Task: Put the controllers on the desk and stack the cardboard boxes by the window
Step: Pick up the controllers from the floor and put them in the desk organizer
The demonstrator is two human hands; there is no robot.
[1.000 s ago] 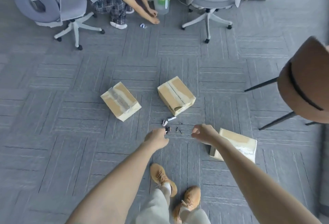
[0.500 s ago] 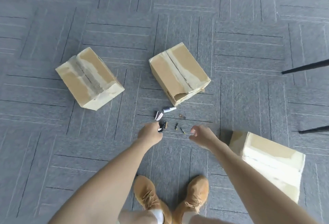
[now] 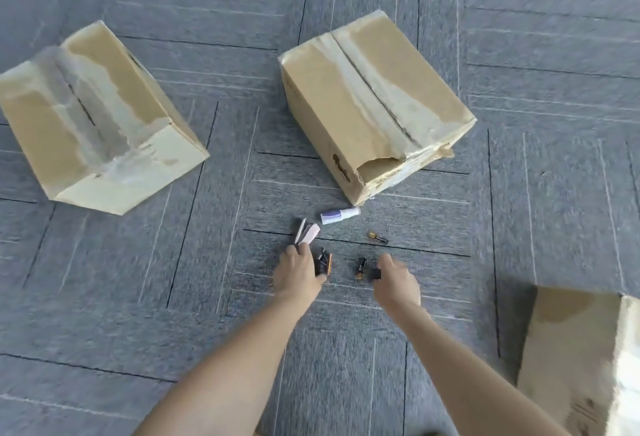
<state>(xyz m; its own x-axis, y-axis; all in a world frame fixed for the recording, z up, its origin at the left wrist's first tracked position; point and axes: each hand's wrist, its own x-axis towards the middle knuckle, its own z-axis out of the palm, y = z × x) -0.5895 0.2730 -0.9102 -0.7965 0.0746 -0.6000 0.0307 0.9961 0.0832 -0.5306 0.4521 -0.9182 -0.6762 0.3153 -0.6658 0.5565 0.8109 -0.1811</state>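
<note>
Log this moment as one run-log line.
hands: left holding batteries, right pinching dark item | boxes: three on carpet, unstacked

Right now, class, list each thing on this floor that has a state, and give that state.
Left box: shut, tape peeling.
Middle box: shut, near corner torn.
Right box: partly out of frame.
White bottle: lying flat.
Left hand: fingers curled at small dark items.
Right hand: pinching a dark piece.

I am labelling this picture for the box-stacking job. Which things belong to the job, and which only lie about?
Job:
left cardboard box
middle cardboard box
right cardboard box

Lying about:
small white bottle
pink clip-like item
small dark batteries
grey carpet tiles
</note>
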